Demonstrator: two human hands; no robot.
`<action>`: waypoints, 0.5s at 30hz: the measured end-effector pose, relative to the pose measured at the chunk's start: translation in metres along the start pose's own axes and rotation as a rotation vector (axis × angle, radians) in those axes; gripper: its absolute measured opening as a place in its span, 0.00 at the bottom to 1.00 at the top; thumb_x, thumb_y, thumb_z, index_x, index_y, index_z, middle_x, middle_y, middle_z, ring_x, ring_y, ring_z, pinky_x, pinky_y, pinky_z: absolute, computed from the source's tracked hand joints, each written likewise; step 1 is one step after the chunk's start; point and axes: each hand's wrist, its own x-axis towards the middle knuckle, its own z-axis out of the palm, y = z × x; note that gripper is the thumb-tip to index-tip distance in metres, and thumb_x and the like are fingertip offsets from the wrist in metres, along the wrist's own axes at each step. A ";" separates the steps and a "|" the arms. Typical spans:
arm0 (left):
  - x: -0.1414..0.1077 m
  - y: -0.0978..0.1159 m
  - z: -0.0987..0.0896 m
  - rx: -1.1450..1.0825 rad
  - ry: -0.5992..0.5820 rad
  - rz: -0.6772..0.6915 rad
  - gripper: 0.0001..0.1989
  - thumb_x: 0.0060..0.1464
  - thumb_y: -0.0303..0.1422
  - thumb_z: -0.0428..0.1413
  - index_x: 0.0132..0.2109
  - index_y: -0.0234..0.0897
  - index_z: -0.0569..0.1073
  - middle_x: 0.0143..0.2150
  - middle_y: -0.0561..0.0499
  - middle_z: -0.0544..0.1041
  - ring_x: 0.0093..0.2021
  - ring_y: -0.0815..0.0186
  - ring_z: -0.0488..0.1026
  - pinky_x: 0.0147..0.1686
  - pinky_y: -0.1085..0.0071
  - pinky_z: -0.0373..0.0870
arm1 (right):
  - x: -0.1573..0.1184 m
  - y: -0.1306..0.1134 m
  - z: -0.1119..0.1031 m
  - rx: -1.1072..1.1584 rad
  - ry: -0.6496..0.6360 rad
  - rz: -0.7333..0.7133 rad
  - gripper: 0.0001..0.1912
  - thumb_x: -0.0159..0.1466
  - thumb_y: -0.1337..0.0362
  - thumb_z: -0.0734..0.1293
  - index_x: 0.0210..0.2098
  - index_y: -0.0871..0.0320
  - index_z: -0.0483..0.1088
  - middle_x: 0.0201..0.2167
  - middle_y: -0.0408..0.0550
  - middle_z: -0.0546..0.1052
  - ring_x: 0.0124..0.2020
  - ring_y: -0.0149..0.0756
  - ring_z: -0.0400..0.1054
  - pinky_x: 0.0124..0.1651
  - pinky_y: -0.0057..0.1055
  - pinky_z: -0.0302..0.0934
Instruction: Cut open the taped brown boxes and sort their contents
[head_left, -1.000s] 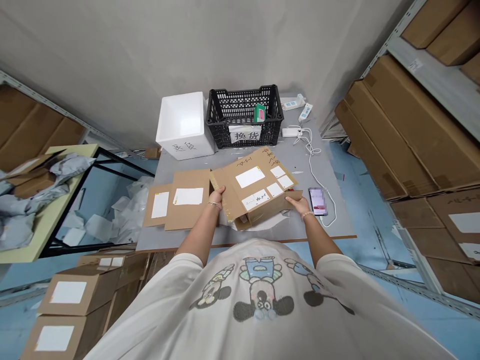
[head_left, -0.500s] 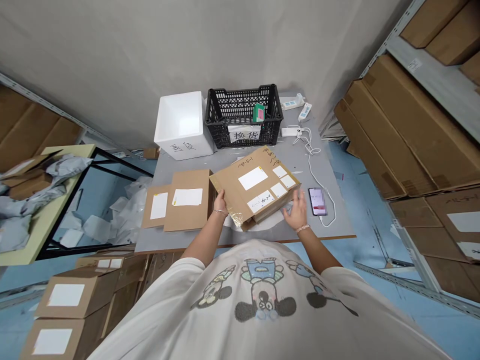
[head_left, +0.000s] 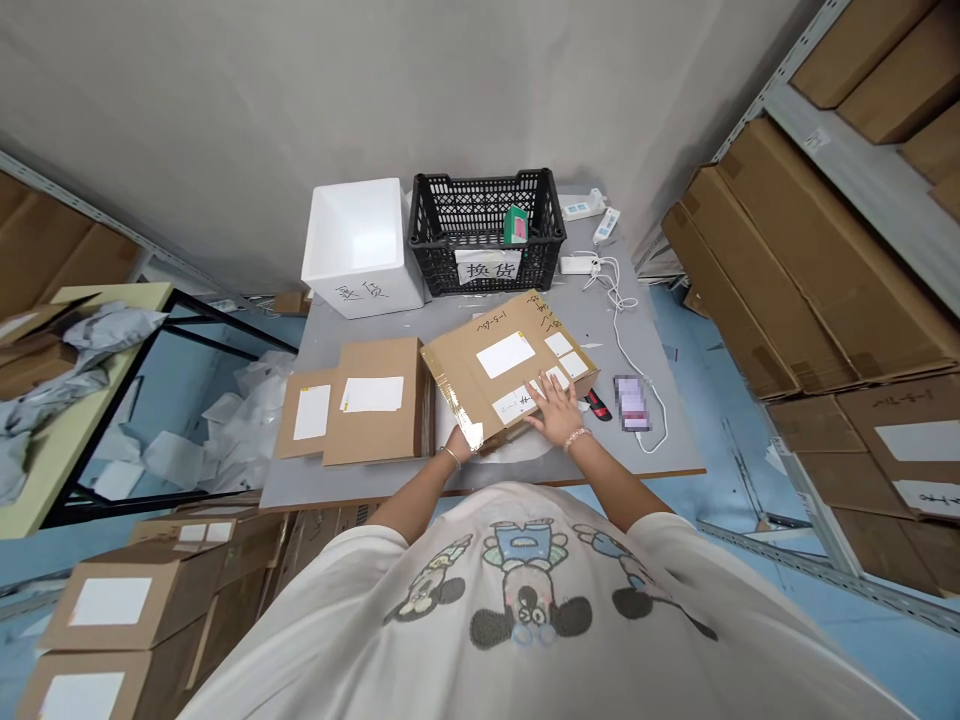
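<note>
A taped cardboard box [head_left: 466, 362] with white labels and black handwriting lies turned at an angle at the middle of the table. My left hand [head_left: 459, 442] grips its near left corner; the fingertips are hidden beneath the cardboard. Flat on the labelled top, near the front edge, rests my right hand [head_left: 556, 412], fingers spread. A red-and-black object [head_left: 598, 404], too small to name surely, lies just right of that hand. Farther right is a phone [head_left: 632, 402] on a white cable. Left of the box stand a larger carton [head_left: 379, 360] and a smaller carton [head_left: 292, 432], each with a white label.
At the back stand a white foam box [head_left: 367, 295] and a black plastic crate [head_left: 487, 235] holding a green package. Power strips [head_left: 585, 206] lie behind on the right. Shelves with large cartons [head_left: 817, 260] rise on the right; stacked boxes [head_left: 112, 600] stand low left.
My right hand has moved left from beside the box onto its top, uncovering the red-and-black object. My left hand has slid down from the box's left edge to the near corner.
</note>
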 end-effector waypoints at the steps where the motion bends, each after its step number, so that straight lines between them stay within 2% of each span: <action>1: -0.005 -0.002 -0.001 0.044 -0.031 0.032 0.19 0.37 0.32 0.69 0.40 0.44 0.77 0.46 0.44 0.79 0.62 0.52 0.65 0.62 0.58 0.61 | 0.002 -0.001 -0.001 0.004 -0.009 0.004 0.39 0.66 0.45 0.59 0.71 0.47 0.43 0.73 0.50 0.39 0.72 0.53 0.31 0.67 0.61 0.24; 3: -0.016 -0.013 0.000 0.176 -0.113 0.104 0.16 0.40 0.34 0.68 0.39 0.44 0.77 0.47 0.44 0.79 0.63 0.49 0.64 0.61 0.56 0.62 | 0.007 -0.006 0.000 0.016 -0.023 0.036 0.39 0.66 0.45 0.57 0.72 0.48 0.42 0.73 0.51 0.37 0.72 0.55 0.30 0.66 0.62 0.23; 5: -0.023 -0.029 0.007 0.300 -0.182 0.132 0.11 0.42 0.35 0.67 0.35 0.43 0.78 0.43 0.42 0.79 0.60 0.45 0.67 0.58 0.53 0.64 | 0.013 -0.013 0.004 0.030 -0.021 0.108 0.40 0.66 0.45 0.56 0.72 0.51 0.40 0.73 0.52 0.35 0.72 0.56 0.28 0.66 0.64 0.23; 8: -0.027 -0.054 0.018 0.384 -0.306 0.071 0.09 0.39 0.34 0.68 0.31 0.41 0.78 0.37 0.42 0.80 0.51 0.45 0.74 0.53 0.53 0.69 | 0.025 -0.023 0.011 0.051 -0.003 0.216 0.39 0.67 0.46 0.55 0.72 0.52 0.38 0.73 0.54 0.33 0.72 0.57 0.27 0.65 0.66 0.25; 10: -0.025 -0.064 0.018 0.389 -0.397 -0.038 0.12 0.34 0.30 0.70 0.30 0.40 0.78 0.34 0.46 0.80 0.44 0.50 0.77 0.49 0.55 0.71 | 0.032 -0.028 0.015 0.064 0.002 0.248 0.38 0.68 0.47 0.54 0.72 0.52 0.38 0.73 0.54 0.34 0.72 0.57 0.27 0.64 0.68 0.27; 12: -0.017 -0.062 0.009 0.311 -0.338 -0.141 0.14 0.31 0.26 0.70 0.30 0.39 0.77 0.29 0.49 0.80 0.36 0.55 0.78 0.44 0.59 0.73 | 0.036 -0.030 0.017 0.073 0.001 0.266 0.38 0.68 0.47 0.54 0.72 0.51 0.37 0.73 0.54 0.34 0.72 0.57 0.27 0.63 0.70 0.30; 13: -0.012 -0.057 0.001 0.251 -0.252 -0.167 0.13 0.32 0.26 0.69 0.30 0.38 0.77 0.26 0.51 0.79 0.32 0.58 0.77 0.41 0.61 0.74 | 0.037 -0.031 0.017 0.076 -0.001 0.273 0.38 0.68 0.47 0.54 0.72 0.51 0.37 0.73 0.54 0.33 0.72 0.57 0.27 0.63 0.70 0.33; 14: -0.004 -0.049 -0.007 0.160 -0.116 -0.164 0.11 0.35 0.26 0.68 0.29 0.37 0.76 0.24 0.51 0.77 0.29 0.60 0.76 0.39 0.62 0.74 | 0.036 -0.031 0.017 0.077 -0.004 0.277 0.38 0.68 0.47 0.54 0.72 0.51 0.37 0.73 0.53 0.33 0.72 0.57 0.27 0.63 0.70 0.35; 15: 0.005 -0.038 -0.015 0.104 -0.026 -0.133 0.08 0.41 0.29 0.66 0.31 0.37 0.76 0.23 0.52 0.76 0.28 0.62 0.75 0.39 0.64 0.74 | 0.034 -0.031 0.016 0.077 -0.007 0.278 0.38 0.68 0.47 0.54 0.72 0.51 0.37 0.73 0.53 0.32 0.72 0.57 0.26 0.63 0.69 0.36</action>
